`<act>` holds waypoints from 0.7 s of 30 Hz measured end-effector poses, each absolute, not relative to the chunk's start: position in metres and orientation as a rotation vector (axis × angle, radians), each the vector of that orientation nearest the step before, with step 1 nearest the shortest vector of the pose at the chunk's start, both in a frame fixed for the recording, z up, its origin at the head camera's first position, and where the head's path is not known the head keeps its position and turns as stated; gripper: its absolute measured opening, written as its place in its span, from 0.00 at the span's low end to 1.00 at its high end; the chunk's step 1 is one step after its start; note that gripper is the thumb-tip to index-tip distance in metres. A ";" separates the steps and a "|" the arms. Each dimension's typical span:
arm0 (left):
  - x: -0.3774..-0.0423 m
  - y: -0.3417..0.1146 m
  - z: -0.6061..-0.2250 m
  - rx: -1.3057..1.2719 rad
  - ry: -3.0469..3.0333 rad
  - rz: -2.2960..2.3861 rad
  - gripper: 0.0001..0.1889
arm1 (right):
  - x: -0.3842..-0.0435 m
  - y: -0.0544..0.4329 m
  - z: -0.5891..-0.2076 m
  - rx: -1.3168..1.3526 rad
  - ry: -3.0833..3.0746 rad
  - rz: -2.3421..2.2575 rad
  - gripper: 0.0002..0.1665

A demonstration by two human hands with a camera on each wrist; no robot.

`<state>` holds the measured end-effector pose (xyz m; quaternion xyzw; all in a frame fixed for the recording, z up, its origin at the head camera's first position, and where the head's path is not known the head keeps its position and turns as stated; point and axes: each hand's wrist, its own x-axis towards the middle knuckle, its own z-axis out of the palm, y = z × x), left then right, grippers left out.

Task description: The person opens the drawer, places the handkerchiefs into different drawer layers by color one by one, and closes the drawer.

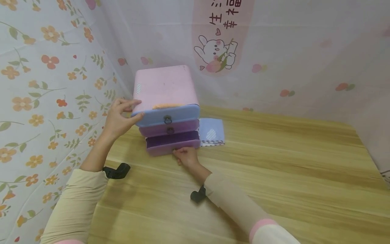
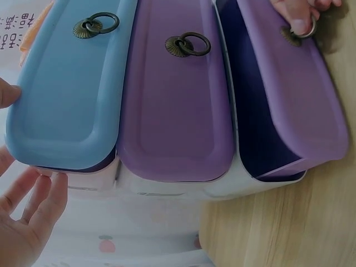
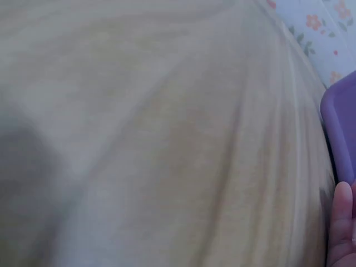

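Observation:
A small chest of drawers (image 1: 164,84) with a pink top stands at the back left of the table. Its blue top drawer (image 2: 72,83) is slightly ajar, and the purple middle drawer (image 2: 178,111) looks pushed in. The purple bottom drawer (image 1: 161,149) is pulled partway out, showing a dark interior. My left hand (image 1: 117,118) rests on the chest's upper left corner with fingers spread, thumb at the blue drawer's edge. Low at the front, my right hand (image 1: 187,156) pinches the bottom drawer's metal ring pull (image 2: 312,26). The right wrist view catches only fingertips (image 3: 342,206) beside purple plastic.
An orange item (image 1: 167,106) lies along the front edge of the chest's top. A folded blue cloth (image 1: 211,130) with a checked edge lies right of the chest. Floral curtain (image 1: 50,98) hangs close on the left, and a printed curtain (image 1: 274,51) stands behind the table.

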<state>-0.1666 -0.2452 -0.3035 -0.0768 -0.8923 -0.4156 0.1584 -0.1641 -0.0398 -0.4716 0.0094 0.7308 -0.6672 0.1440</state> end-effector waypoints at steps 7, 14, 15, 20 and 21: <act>-0.168 -0.246 -0.306 -0.205 -2.539 -1.195 0.21 | -0.146 -0.030 -0.473 -0.003 2.108 -1.872 0.11; -0.168 -0.246 -0.307 -0.222 -2.532 -1.192 0.21 | -0.126 -0.021 -0.473 -0.006 2.037 -1.889 0.11; -0.168 -0.246 -0.307 -0.216 -2.533 -1.193 0.21 | -0.124 -0.020 -0.473 -0.010 2.027 -1.888 0.11; -0.168 -0.246 -0.306 -0.205 -2.535 -1.190 0.21 | -0.112 -0.016 -0.472 -0.012 2.019 -1.869 0.12; -0.167 -0.245 -0.306 -0.210 -2.534 -1.188 0.21 | -0.109 -0.015 -0.472 -0.012 2.021 -1.866 0.12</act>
